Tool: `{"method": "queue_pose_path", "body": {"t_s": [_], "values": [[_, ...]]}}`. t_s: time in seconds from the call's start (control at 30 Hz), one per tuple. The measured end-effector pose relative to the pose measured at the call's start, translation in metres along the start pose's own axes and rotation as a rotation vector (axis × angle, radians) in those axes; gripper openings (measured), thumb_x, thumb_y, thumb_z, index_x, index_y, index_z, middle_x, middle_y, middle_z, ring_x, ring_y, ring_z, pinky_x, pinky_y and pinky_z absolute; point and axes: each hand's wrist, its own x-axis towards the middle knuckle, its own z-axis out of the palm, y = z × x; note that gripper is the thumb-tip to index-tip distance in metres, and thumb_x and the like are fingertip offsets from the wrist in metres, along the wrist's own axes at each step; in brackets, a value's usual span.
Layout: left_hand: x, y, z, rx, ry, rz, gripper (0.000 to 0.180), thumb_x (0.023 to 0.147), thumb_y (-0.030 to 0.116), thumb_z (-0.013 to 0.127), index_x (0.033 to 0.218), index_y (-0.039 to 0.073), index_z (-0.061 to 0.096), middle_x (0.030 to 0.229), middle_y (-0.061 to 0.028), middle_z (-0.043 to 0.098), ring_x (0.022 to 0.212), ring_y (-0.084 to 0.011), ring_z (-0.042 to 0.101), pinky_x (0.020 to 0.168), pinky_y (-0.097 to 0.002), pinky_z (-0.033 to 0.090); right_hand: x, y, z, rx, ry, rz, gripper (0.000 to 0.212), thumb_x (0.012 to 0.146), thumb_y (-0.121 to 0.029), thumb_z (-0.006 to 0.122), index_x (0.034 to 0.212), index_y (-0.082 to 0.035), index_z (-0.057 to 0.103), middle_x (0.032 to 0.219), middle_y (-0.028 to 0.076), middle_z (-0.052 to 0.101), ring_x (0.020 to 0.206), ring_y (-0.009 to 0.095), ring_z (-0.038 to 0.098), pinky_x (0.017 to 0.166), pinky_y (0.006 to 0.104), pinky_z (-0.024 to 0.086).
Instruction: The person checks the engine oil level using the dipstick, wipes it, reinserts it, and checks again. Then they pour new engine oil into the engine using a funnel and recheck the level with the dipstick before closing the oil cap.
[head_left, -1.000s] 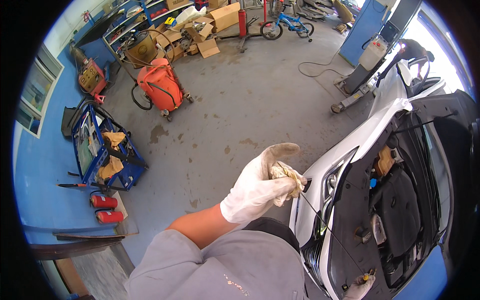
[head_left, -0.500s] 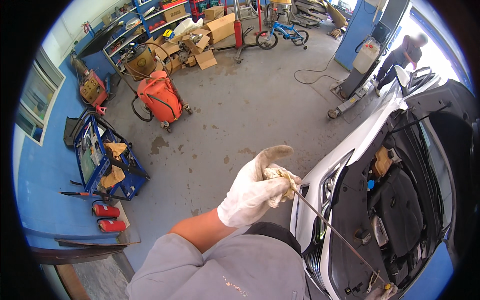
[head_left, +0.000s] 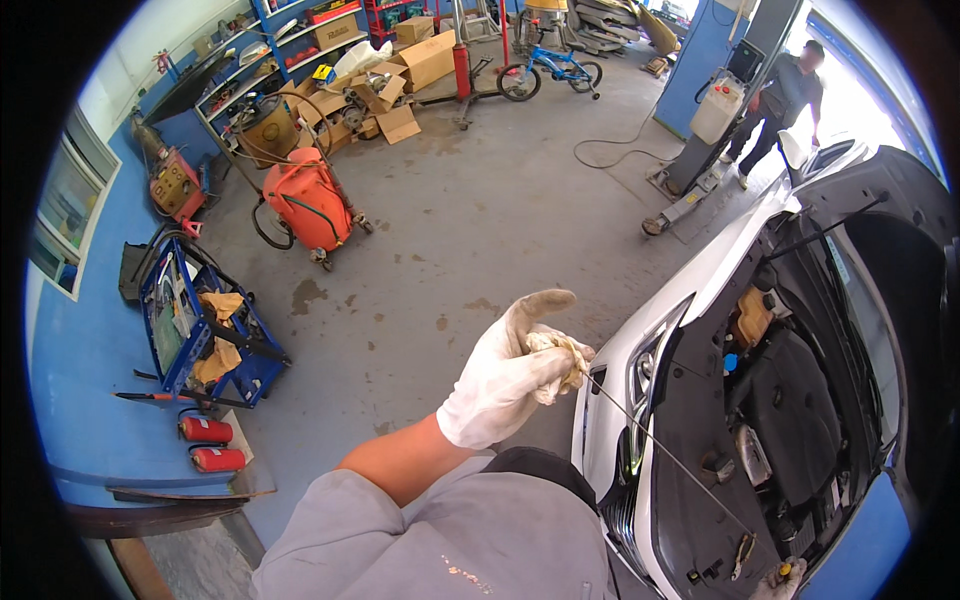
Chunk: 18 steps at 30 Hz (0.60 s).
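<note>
My left hand (head_left: 495, 385), in a soiled white glove, is closed around a crumpled off-white cloth (head_left: 548, 342), its thumb sticking out to the right. From that cloth a long thin oil dipstick (head_left: 672, 457) slants down over the front of a white car (head_left: 680, 290) with its hood up. At the lower right edge my gloved right hand (head_left: 780, 582), partly cut off, grips the stick's yellow handle end. Beneath the stick lie the dark front cover and the engine bay (head_left: 795, 420). A small pair of pliers-like tools (head_left: 743, 556) rests near my right hand.
A blue tool cart (head_left: 215, 330) and red fire extinguishers (head_left: 212, 430) line the left wall. Farther off are an orange wheeled tank (head_left: 308, 200), cardboard boxes (head_left: 430, 62) and a blue bicycle (head_left: 550, 70). Another person (head_left: 785, 100) stands beyond the car, near a lift post (head_left: 725, 120).
The view has shifted slightly, bringing more of my right hand into sight. Both hands keep their hold on cloth and dipstick. The other person has straightened up from a bent posture.
</note>
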Motion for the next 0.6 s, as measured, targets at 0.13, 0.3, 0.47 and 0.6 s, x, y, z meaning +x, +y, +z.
{"method": "queue_pose_path", "body": {"t_s": [0.13, 0.3, 0.47, 0.6], "values": [[0.004, -0.007, 0.001, 0.004, 0.011, -0.010, 0.068, 0.090, 0.000, 0.065, 0.152, -0.003, 0.036, 0.105, -0.0187, 0.070, 0.087, -0.0211, 0.068, 0.078, -0.0346, 0.055, 0.001, -0.002, 0.003, 0.215, 0.151, -0.174, 0.006, 0.092, -0.005, 0.065, 0.096, -0.004, 0.061, 0.085, 0.003, 0.056, 0.066, 0.010, 0.045, 0.059, 0.0244, 0.039], [0.010, -0.015, -0.002, -0.054, -0.022, -0.024, 0.064, 0.091, 0.002, 0.067, 0.149, -0.001, 0.040, 0.105, -0.0179, 0.070, 0.086, -0.0216, 0.068, 0.080, -0.0349, 0.055, 0.001, -0.018, -0.015, 0.344, -0.088, -0.218, 0.012, 0.088, -0.001, 0.068, 0.098, -0.002, 0.061, 0.088, 0.006, 0.058, 0.074, 0.013, 0.049, 0.062, 0.0270, 0.041], [0.026, -0.040, -0.016, -0.059, 0.013, 0.033, 0.057, 0.093, 0.004, 0.068, 0.145, 0.001, 0.045, 0.108, -0.0158, 0.070, 0.084, -0.0201, 0.068, 0.081, -0.0313, 0.054, 0.018, -0.010, -0.069, 0.247, -0.026, -0.354, 0.017, 0.089, -0.006, 0.074, 0.099, -0.002, 0.061, 0.092, 0.009, 0.059, 0.077, 0.016, 0.052, 0.061, 0.0268, 0.041], [0.085, -0.048, -0.047, -0.206, 0.319, 0.207, 0.040, 0.098, 0.000, 0.063, 0.136, -0.002, 0.051, 0.101, -0.0137, 0.068, 0.078, -0.0166, 0.063, 0.071, -0.0272, 0.053, 0.017, 0.009, -0.138, -0.704, 0.437, -0.670, 0.024, 0.108, -0.014, 0.056, 0.129, -0.004, 0.059, 0.111, 0.008, 0.064, 0.083, 0.012, 0.059, 0.064, 0.0236, 0.046]]}}
